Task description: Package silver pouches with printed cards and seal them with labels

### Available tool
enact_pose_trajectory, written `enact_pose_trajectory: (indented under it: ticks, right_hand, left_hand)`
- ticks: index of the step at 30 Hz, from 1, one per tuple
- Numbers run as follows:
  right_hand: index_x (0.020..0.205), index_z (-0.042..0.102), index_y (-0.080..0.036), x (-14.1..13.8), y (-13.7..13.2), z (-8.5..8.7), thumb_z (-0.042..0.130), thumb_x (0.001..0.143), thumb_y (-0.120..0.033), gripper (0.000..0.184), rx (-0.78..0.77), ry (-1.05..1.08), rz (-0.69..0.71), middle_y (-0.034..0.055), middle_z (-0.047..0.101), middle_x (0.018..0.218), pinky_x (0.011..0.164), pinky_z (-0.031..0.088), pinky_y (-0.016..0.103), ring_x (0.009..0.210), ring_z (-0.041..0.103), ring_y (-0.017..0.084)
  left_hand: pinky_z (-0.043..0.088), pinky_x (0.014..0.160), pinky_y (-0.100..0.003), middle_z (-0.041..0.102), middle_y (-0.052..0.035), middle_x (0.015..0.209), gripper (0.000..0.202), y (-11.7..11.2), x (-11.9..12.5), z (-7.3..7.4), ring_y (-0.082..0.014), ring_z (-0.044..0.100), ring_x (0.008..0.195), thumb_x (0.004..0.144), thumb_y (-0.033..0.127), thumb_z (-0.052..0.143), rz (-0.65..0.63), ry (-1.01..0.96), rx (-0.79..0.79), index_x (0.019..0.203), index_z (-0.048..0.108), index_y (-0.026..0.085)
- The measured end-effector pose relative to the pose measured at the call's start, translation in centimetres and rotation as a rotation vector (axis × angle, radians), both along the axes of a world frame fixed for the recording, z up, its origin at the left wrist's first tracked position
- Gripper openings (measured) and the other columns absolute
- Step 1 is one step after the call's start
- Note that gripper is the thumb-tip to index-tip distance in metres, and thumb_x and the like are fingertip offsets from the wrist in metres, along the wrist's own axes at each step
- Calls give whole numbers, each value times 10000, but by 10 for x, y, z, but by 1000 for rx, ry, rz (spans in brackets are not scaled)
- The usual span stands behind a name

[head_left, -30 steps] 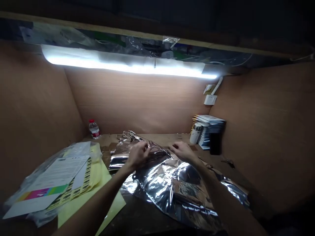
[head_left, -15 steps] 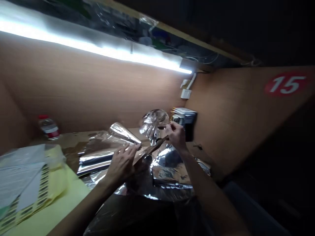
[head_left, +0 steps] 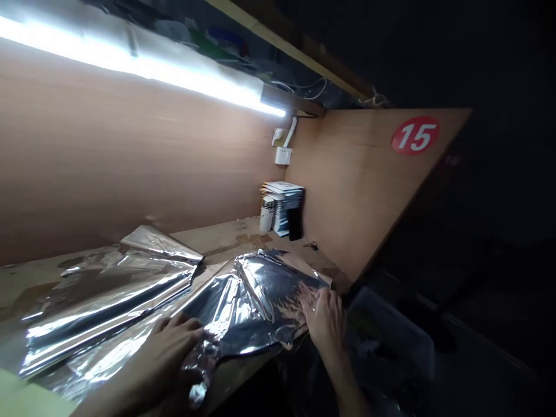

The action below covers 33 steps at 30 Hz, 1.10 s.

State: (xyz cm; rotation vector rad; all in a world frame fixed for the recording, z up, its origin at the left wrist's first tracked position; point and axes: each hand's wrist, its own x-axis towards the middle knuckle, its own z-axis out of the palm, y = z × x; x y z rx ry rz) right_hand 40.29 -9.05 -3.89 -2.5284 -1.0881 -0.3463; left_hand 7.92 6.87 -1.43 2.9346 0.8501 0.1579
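A shiny silver foil sheet (head_left: 243, 307) lies spread and creased across the front of the worktop. My left hand (head_left: 167, 350) is at its near left side, fingers bent over a crumpled part of the foil; the thumb is hidden. At the sheet's right edge, my right hand (head_left: 328, 318) is closed on the foil with the fingers curled and the thumb side over the top. To the left lies more folded silver foil (head_left: 117, 289), with a rolled-looking flap pointing to the back.
Against the back right corner stand a stack of envelopes (head_left: 289, 202), a white bottle (head_left: 266, 215) and a black phone-like slab (head_left: 295, 224). Small keys (head_left: 311, 246) lie nearby. A side panel (head_left: 360, 179) marked 15 bounds the right. Below it sits a translucent bin (head_left: 391, 324).
The view has swung right and closer. My right hand has come down from the raised foil to the sheet's right edge. The foil now lies spread flatter, and my left hand is nearer me.
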Motion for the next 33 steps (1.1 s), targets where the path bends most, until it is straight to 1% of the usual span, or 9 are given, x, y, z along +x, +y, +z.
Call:
enact_pose_trajectory:
  ticks: [4,8,13,17,21,23,25,29,33]
  right_hand:
    - [1518,479,-159,-6,44,24,438,1044,-501,586,60,-138,272,187,396,1612,1187,296,481,1475,367,343]
    - [1637,305,-217,10,94,16,314,1070,-567,667,-210,15,375,135,194,1714,1240,87,588,1576,135,357]
    - [1642,286,-256,35,114,-9,264,1068,-593,666,-381,165,352,160,211,1705,1152,100,752,1552,156,437]
    - [1634,311,-247,43,121,12,350,1067,-542,640,-369,151,416,158,177,1714,1177,39,728,1561,127,421]
    - [1656,233,-163,12,89,42,529,994,-602,848,-253,159,643,184,164,1711,1241,33,631,1571,111,404]
    - [1664,222,-234,-31,49,34,707,856,-660,1034,-176,280,1000,141,305,1677,1253,188,564,1530,266,405]
    - [1671,151,-328,-86,4,8,673,935,-525,923,-44,382,1218,83,362,1658,1248,235,553,1501,358,374]
    - [1610,362,-303,-164,-47,-43,451,1042,-311,576,305,490,946,145,521,1538,1136,351,646,1397,494,405]
    - [1173,716,-280,-154,-42,-44,568,971,-540,361,439,907,552,124,752,1006,868,561,498,972,698,360]
  left_hand:
    - [268,1196,-543,501,-102,1579,442,16,52,7,-312,383,1486,1065,379,376,10,-217,129,1430,590,250]
    - [76,1241,-624,345,-110,1674,552,47,83,-28,-362,215,1568,1012,467,464,23,-98,36,1518,512,253]
    - [283,1148,-638,437,-234,1578,593,79,47,-52,-435,382,1460,975,424,426,357,-199,-117,1506,487,166]
    - [514,876,-464,710,-195,1061,627,81,13,-41,-363,680,1003,837,387,529,493,-223,-273,1382,480,82]
    - [499,644,-326,595,36,680,708,46,-15,-29,-242,654,671,801,452,577,523,-402,-616,1407,378,145]
    - [483,617,-317,564,58,680,763,17,-23,-20,-227,639,653,816,472,597,557,-544,-787,1468,321,189]
    - [488,626,-324,587,42,736,773,-13,-20,-9,-226,644,690,838,469,597,576,-631,-841,1509,294,232]
    - [473,597,-296,552,51,718,802,-58,23,21,-185,588,639,874,465,579,418,-713,-869,1556,233,222]
    - [544,717,-304,672,-16,870,661,-59,66,41,-176,643,750,980,452,550,57,-645,-768,1565,312,256]
